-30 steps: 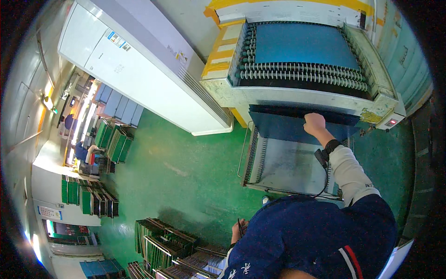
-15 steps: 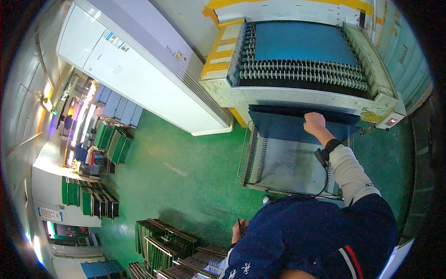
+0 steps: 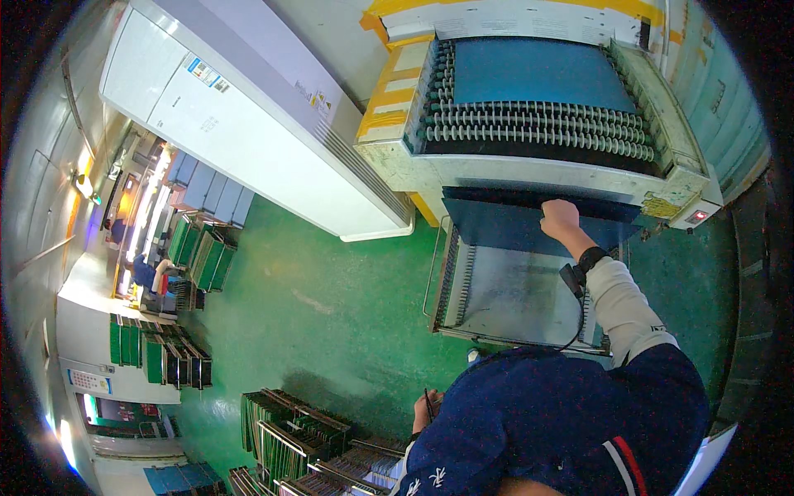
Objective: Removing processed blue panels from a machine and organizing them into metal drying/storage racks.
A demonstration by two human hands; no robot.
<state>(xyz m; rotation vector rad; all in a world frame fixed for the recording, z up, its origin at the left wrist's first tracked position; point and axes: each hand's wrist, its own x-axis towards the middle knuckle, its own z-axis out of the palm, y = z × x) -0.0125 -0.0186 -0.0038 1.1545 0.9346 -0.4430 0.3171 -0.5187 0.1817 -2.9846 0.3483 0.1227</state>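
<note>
My right hand is closed at the upper edge of a dark blue panel, which stands tilted in a metal rack cart. At least one more dark panel stands close behind it. Low in the picture, beside my body, my left hand is curled; a thin dark thing sticks up from it, too small to name. Above the cart, a roller conveyor machine carries a flat blue panel behind its rows of white rollers. A black band with a cable circles my right wrist.
A tall white cabinet-like unit stands left of the machine. Racks of green panels are close to my left side, with more racks farther left. A person is at a lit bench in the distance. The floor is green.
</note>
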